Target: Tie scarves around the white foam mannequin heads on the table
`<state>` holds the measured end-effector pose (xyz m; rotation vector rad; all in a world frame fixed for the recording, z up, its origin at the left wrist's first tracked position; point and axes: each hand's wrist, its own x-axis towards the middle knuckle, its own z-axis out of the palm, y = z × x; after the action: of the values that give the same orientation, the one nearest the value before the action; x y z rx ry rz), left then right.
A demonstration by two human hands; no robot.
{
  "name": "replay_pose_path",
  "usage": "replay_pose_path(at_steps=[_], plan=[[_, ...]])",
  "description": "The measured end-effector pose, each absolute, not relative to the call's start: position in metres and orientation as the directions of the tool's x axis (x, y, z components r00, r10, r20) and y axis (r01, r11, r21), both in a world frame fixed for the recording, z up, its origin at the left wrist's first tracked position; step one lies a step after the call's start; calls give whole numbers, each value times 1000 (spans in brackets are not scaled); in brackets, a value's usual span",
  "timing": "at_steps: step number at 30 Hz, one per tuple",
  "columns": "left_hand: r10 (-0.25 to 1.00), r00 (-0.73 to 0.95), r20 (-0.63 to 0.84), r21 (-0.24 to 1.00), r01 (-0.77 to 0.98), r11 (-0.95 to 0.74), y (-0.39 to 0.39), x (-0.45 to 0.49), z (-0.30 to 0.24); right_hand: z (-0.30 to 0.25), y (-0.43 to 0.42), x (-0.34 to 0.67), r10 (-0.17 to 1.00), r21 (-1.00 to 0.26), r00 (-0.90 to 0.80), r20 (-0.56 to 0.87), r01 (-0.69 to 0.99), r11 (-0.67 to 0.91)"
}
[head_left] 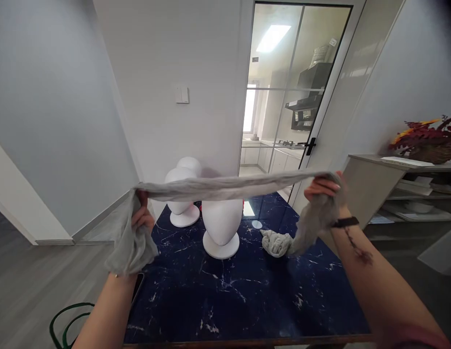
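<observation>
A long grey scarf (228, 188) is stretched sideways between my two hands, level with the upper part of the nearest white mannequin head (221, 220). My left hand (142, 213) is closed round the scarf at the left, with a loose end hanging over the wrist. At the right, my right hand (323, 186) grips it too, and the other end drops to a bunched heap on the table. The scarf hides the top of the nearest head. Whether it touches that head I cannot tell.
Two more white mannequin heads (181, 194) stand behind on the dark blue marbled table (225, 300). A phone-like edge (138, 286) shows by my left forearm. Beyond are a glass door (276, 97) and a shelf unit (378, 184) with a flower basket (428, 140).
</observation>
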<state>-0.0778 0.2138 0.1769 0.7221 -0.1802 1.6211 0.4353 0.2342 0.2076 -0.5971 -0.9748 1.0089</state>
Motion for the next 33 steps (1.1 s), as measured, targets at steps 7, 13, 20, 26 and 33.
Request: replay_pose_path(at_steps=[7,13,20,26,33], plan=[[906,22,424,413,-894,-172,274,-54,197,275,315,369,912,-780,31,410,-506,368],[966,219,137,670,-739,73,278,-28,152,220,346,346,976,-741,-193,102,-669,-55],[961,252,-117,804,-543,240,243,-20,101,154,303,357,947,-721,-286,-145,-625,-299],[963,202,-180,863,-437,253,200,5,71,106,239,355,929,-659,-328,-170,-663,-355],[882,301,-362,708,-526,470,165,47,30,50,157,315,883,-598,-365,-295,-650,-469]])
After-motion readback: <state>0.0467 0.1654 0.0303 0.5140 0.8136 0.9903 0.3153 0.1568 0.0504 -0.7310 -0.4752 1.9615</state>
